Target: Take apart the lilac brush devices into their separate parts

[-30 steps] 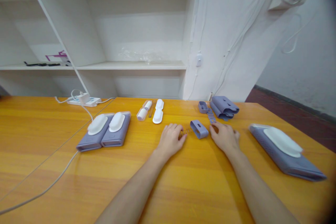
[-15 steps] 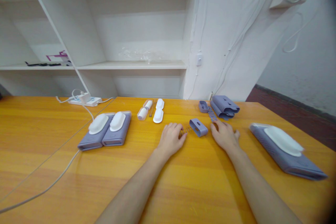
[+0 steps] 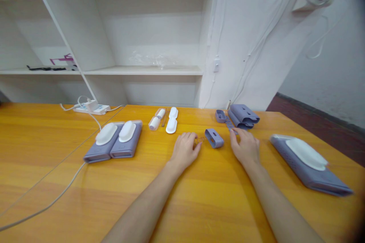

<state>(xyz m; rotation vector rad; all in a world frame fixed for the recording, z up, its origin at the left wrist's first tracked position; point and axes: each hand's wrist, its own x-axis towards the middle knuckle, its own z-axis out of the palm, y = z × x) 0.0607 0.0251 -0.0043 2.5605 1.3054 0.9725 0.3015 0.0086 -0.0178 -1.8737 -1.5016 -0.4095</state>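
Note:
My left hand (image 3: 184,149) rests on the table with fingers curved and thumb apart, beside several thin coppery springs (image 3: 201,140) near its fingertips. Between my hands a purple hollow sleeve (image 3: 214,138) lies on its side, touched by neither. My right hand (image 3: 245,147) reaches to a row of small flat purple pieces (image 3: 229,122); its thumb and fingertips close on the nearest piece, which they partly hide. Behind these pieces sit a small purple cup-like part (image 3: 220,116) and a stack of larger purple housings (image 3: 244,115).
Two purple cases with white oval tops (image 3: 125,145) stand at left, and a similar case (image 3: 310,165) at right. White parts (image 3: 171,120) and a clear-wrapped white piece (image 3: 157,120) lie at the back. A power strip (image 3: 92,108) and cables cross the left side, below white shelves (image 3: 142,70).
The fingers of my right hand have drawn together at the small flat purple pieces. My left hand has barely moved beside the springs.

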